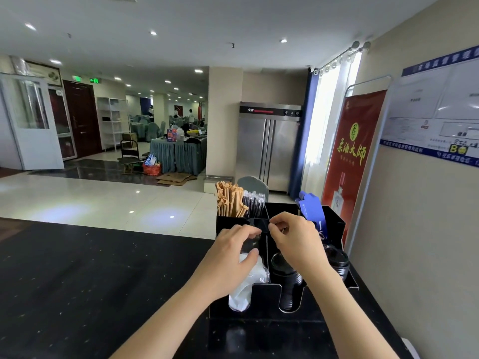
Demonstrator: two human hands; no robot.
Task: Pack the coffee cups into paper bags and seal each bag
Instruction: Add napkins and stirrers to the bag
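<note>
No coffee cup and no paper bag can be made out for certain here; what shows is a black organizer (261,294) on the dark counter (90,281), and both hands are working over its middle. The left hand (233,251) has its fingers curled over something dark and glossy with its thumb against a white plastic bundle (248,283) lying in the front-left slot, so it seems to be gripping, though what exactly it grasps is hard to read. The right hand (293,238) pinches something small between thumb and fingertips just beside the left hand's fingers (possibly a sticker or a strip of film for sealing, but it is too small to tell). Below the right wrist sit black lids (285,266) stacked in a slot, with more black lids (337,260) at the organizer's right side. Behind stand brown wrapped stirrers (229,200), clear-wrapped straws (255,203) and a blue packet (312,211). Further off are a steel refrigerator (269,146) and a red banner (350,151). The risk from here, as I judge it, is that a thin piece pinched between two hands tears or sticks to the fingers if pulled unevenly, and that a tug could drag the loose white bundle out of its slot.
</note>
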